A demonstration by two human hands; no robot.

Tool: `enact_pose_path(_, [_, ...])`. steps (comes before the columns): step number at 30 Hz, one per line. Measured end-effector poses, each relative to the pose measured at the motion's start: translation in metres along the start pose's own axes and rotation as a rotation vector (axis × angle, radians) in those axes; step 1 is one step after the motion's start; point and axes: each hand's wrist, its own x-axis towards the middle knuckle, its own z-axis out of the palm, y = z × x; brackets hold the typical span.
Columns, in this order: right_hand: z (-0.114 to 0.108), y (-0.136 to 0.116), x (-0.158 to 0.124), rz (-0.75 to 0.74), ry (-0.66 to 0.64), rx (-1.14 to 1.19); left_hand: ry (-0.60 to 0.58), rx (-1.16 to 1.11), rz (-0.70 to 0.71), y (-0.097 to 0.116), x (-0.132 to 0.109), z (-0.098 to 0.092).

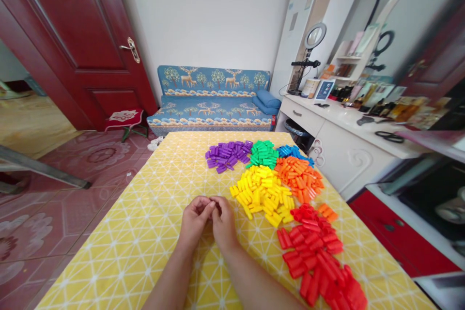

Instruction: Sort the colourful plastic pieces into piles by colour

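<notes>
My left hand (196, 218) and my right hand (222, 220) meet over the yellow patterned tablecloth (145, 232). Both have curled fingers, with thumbs and fingertips pressed together; whatever may be between them is hidden. Just right of my right hand lies a heap of small yellow plastic pieces (263, 191). Similar short, tube-like red pieces (316, 252) spread along the near right side. Beyond the yellow heap are orange pieces (300, 177), green pieces (264, 153), blue pieces (288, 151) and purple pieces (228, 155), each colour in its own pile.
A white dressing table (327, 131) with bottles and a ring light (315, 35) stands to the right. Behind the table is a blue patterned sofa (210, 104). A red-topped stool (125, 118) stands by the dark red door (72, 24) on the left.
</notes>
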Motion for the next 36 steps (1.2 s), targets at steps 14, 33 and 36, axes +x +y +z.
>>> enact_pose_path(14, [0.0063, 0.0005, -0.0009, -0.033, -0.011, 0.040, 0.188, 0.468, 0.100, -0.0060, -0.0013, -0.0076])
enact_pose_path(33, [0.0087, 0.0022, -0.0020, -0.047, -0.021, -0.004, 0.328, 0.742, 0.140, -0.0058, -0.0034, -0.0095])
enact_pose_path(36, [0.0086, 0.0019, -0.0015, -0.050, -0.017, -0.015, 0.330, 0.735, 0.132, -0.0053, -0.0035, -0.0089])
